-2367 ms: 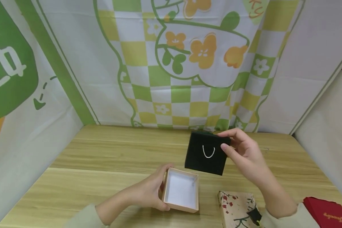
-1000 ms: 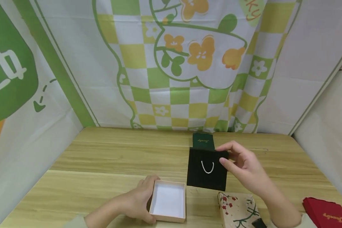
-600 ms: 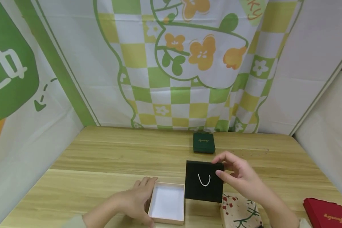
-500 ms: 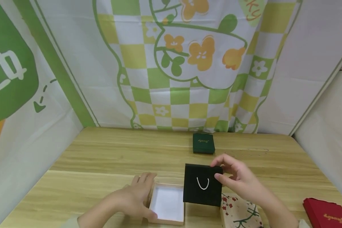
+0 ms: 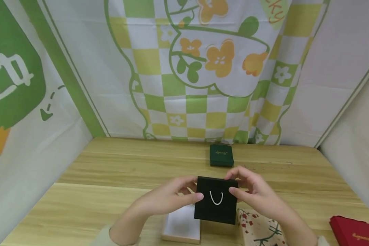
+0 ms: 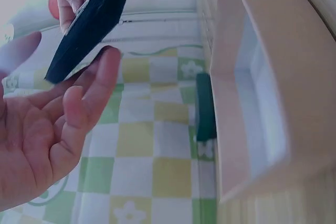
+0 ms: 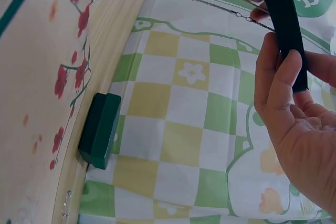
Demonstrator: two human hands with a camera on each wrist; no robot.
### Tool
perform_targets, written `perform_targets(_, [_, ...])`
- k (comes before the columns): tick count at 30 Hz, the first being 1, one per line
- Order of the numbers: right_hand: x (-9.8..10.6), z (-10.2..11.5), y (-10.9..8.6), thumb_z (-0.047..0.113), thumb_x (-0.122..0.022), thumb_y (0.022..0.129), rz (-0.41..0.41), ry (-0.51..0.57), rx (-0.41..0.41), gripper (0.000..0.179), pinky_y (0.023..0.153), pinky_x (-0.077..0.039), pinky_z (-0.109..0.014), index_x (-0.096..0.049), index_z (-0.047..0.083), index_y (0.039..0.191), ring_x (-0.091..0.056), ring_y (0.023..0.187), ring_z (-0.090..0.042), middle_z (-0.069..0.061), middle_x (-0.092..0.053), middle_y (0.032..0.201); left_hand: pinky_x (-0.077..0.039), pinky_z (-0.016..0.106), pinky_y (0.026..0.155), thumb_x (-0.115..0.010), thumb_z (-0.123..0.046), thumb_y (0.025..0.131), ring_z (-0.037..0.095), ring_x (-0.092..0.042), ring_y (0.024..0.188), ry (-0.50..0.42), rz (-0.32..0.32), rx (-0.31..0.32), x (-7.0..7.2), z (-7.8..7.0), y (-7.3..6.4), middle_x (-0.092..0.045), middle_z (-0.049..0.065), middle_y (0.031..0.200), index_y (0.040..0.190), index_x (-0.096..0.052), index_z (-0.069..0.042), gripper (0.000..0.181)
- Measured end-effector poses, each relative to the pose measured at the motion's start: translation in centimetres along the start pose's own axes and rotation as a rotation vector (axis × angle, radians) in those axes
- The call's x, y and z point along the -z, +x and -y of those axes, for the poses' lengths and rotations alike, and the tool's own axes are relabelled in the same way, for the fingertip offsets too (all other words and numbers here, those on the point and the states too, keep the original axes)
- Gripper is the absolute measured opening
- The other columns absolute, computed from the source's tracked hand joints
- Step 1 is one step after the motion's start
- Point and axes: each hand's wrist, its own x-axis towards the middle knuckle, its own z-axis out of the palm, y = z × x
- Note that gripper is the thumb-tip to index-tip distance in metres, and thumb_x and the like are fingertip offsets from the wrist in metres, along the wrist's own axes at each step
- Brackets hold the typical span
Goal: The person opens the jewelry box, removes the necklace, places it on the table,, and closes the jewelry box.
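Note:
My right hand (image 5: 255, 193) pinches the right edge of a square black jewelry insert (image 5: 213, 213), thumb in front and fingers behind. A silvery chain loop (image 5: 216, 203) hangs on its front face. In the right wrist view a thin chain (image 7: 205, 3) trails behind the insert. My left hand (image 5: 164, 200) is at the insert's left edge, its thumb before the face and its fingers behind. The left wrist view shows a gap between that thumb and the insert (image 6: 94, 27). Below, partly covered, sits the open box base (image 5: 181, 237) with a white inside.
A floral box lid (image 5: 262, 225) lies under my right forearm. Farther right is a red jewelry box (image 5: 355, 232). A small green jewelry box (image 5: 221, 155) stands at the back, with a thin chain (image 5: 273, 166) on the wooden table near it.
My right hand has brought the insert lower and slightly left, toward the box base. My left hand has let go of the base and risen to the insert's left edge.

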Motion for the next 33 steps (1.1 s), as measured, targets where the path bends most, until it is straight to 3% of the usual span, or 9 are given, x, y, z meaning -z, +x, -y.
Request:
perform_targets(5, [-0.4, -0.1, 0.1, 0.002, -0.058, 0.098, -0.029, -0.023, -0.013, 0.021, 0.068, -0.058, -0.031, -0.055, 0.0, 0.118, -0.064, 0.096, -0.009, -0.021, -0.056, 0.116, -0.052, 0.027, 0.079, -0.061, -0.022, 0.098, 0.01, -0.065, 0.086, -0.138, -0.056, 0.043, -0.3, 0.3, 1.3, -0.068, 0.009, 0.097, 0.112, -0.062, -0.001, 0.025])
perform_targets(9, [-0.7, -0.3, 0.3, 0.002, -0.058, 0.097, -0.052, -0.054, 0.017, 0.021, 0.068, -0.057, -0.03, -0.054, 0.003, 0.118, -0.064, 0.095, -0.009, -0.02, -0.057, 0.116, -0.043, 0.02, 0.062, -0.063, -0.016, 0.096, 0.007, -0.058, 0.072, -0.229, -0.054, 0.078, -0.3, 0.8, 1.8, -0.071, 0.006, 0.092, 0.114, -0.065, 0.002, 0.026])
perform_targets(12, [-1.0, -0.5, 0.4, -0.002, -0.058, 0.096, -0.066, -0.079, 0.073, 0.021, 0.07, -0.056, -0.028, -0.055, 0.003, 0.117, -0.063, 0.094, -0.007, -0.017, -0.059, 0.113, -0.034, 0.02, 0.053, -0.064, -0.016, 0.094, 0.007, -0.052, 0.065, -0.258, -0.045, 0.106, -0.4, 1.1, 2.0, -0.072, 0.002, 0.088, 0.114, -0.067, 0.002, 0.026])
perform_targets(14, [-1.1, -0.7, 0.4, -0.005, -0.059, 0.095, -0.077, -0.104, 0.107, 0.023, 0.071, -0.054, -0.027, -0.056, 0.003, 0.116, -0.061, 0.094, -0.005, -0.015, -0.06, 0.112, -0.034, 0.02, 0.053, -0.065, -0.017, 0.094, 0.007, -0.053, 0.067, -0.274, -0.043, 0.119, -0.4, 1.2, 2.1, -0.073, 0.001, 0.088, 0.113, -0.067, 0.002, 0.027])
perform_targets(19, [-1.5, -0.8, 0.4, -0.003, -0.061, 0.094, -0.12, -0.157, 0.095, 0.024, 0.069, -0.055, -0.028, -0.058, 0.007, 0.116, -0.057, 0.096, -0.004, -0.011, -0.061, 0.113, -0.035, 0.022, 0.056, -0.065, -0.021, 0.094, 0.008, -0.055, 0.074, -0.267, -0.059, 0.14, -0.6, 1.5, 2.1, -0.074, 0.003, 0.093, 0.113, -0.068, -0.001, 0.027])
perform_targets(23, [-1.7, -0.4, 0.1, 0.005, -0.068, 0.092, -0.134, -0.305, 0.099, 0.028, 0.072, -0.055, -0.029, -0.061, 0.019, 0.114, -0.053, 0.107, -0.008, -0.001, -0.058, 0.122, -0.038, 0.024, 0.057, -0.065, -0.023, 0.095, 0.009, -0.054, 0.076, -0.261, -0.091, 0.148, -0.6, 1.8, 2.1, -0.074, 0.0, 0.091, 0.106, -0.067, -0.002, 0.024])
perform_targets(27, [-2.0, 0.1, -0.1, 0.011, -0.078, 0.085, -0.104, -0.538, 0.184, 0.033, 0.086, -0.05, -0.038, -0.062, 0.03, 0.107, -0.044, 0.119, -0.013, 0.006, -0.051, 0.131, -0.04, 0.025, 0.057, -0.066, -0.024, 0.095, 0.008, -0.05, 0.07, -0.262, -0.104, 0.148, -0.5, 2.0, 2.3, -0.067, -0.006, 0.076, 0.097, -0.064, -0.004, 0.02])
perform_targets(29, [-2.2, 0.3, -0.1, 0.013, -0.081, 0.082, -0.092, -0.631, 0.221, 0.034, 0.09, -0.048, -0.041, -0.062, 0.032, 0.103, -0.042, 0.12, -0.015, 0.006, -0.051, 0.133, -0.042, 0.025, 0.058, -0.066, -0.023, 0.095, 0.008, -0.053, 0.071, -0.27, -0.096, 0.145, -0.6, 2.1, 2.3, -0.068, -0.005, 0.076, 0.1, -0.066, -0.003, 0.021])
perform_targets(33, [-2.6, 0.4, -0.3, 0.017, -0.085, 0.078, -0.098, -0.739, 0.247, 0.034, 0.08, -0.05, -0.039, -0.06, 0.032, 0.096, -0.046, 0.116, -0.014, 0.006, -0.054, 0.132, -0.043, 0.026, 0.059, -0.066, -0.022, 0.095, 0.009, -0.062, 0.076, -0.291, -0.083, 0.135, -0.7, 2.1, 2.3, -0.076, 0.002, 0.088, 0.113, -0.069, -0.001, 0.028])
